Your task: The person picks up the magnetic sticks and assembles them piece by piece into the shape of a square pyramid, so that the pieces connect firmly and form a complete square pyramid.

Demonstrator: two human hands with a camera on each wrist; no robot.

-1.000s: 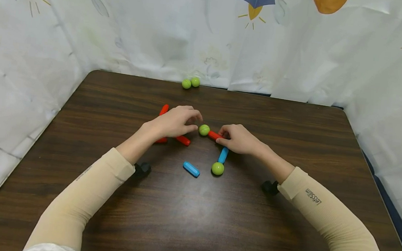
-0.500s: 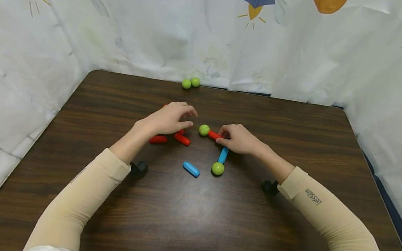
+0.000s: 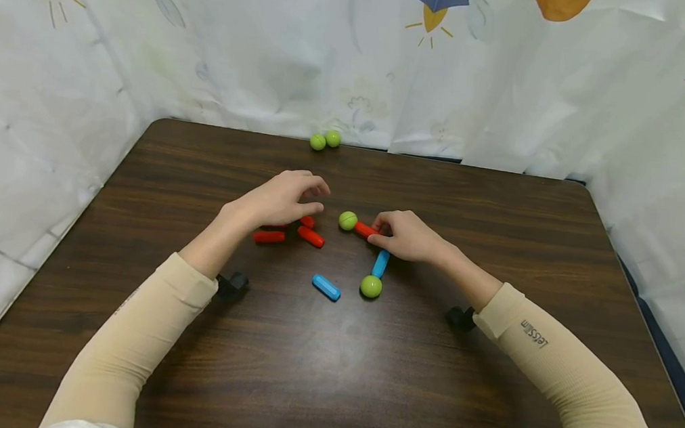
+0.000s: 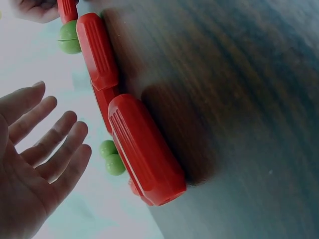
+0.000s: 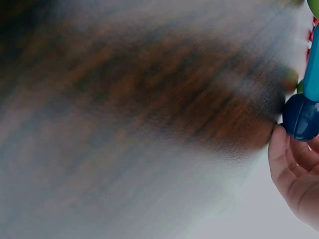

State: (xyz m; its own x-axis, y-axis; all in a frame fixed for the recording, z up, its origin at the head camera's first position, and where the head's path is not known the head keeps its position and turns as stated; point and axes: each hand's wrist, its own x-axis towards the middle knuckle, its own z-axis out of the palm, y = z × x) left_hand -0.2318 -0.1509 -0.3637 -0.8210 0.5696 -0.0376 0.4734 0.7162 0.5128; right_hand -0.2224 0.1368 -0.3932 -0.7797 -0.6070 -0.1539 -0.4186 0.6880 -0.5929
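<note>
My right hand (image 3: 410,239) grips a dark blue ball (image 5: 300,117), which the head view hides behind the fingers. A red rod (image 3: 366,230) reaches from there to a green ball (image 3: 348,220). A light blue rod (image 3: 380,263) runs from the same spot towards me, ending at another green ball (image 3: 371,286). My left hand (image 3: 279,198) hovers with relaxed fingers and holds nothing. Below and beside it lie several loose red rods (image 3: 311,236); the left wrist view shows one ridged red rod (image 4: 144,149) close up, with the palm off to its side.
One loose light blue rod (image 3: 326,287) lies nearer to me, left of the joined pieces. Two green balls (image 3: 325,140) sit at the far edge of the dark wooden table (image 3: 328,383). A white printed curtain (image 3: 253,50) hangs behind and along the sides.
My left hand has drawn back to the left, away from the green ball, uncovering more of the red rods. The right hand and the joined pieces stay in place.
</note>
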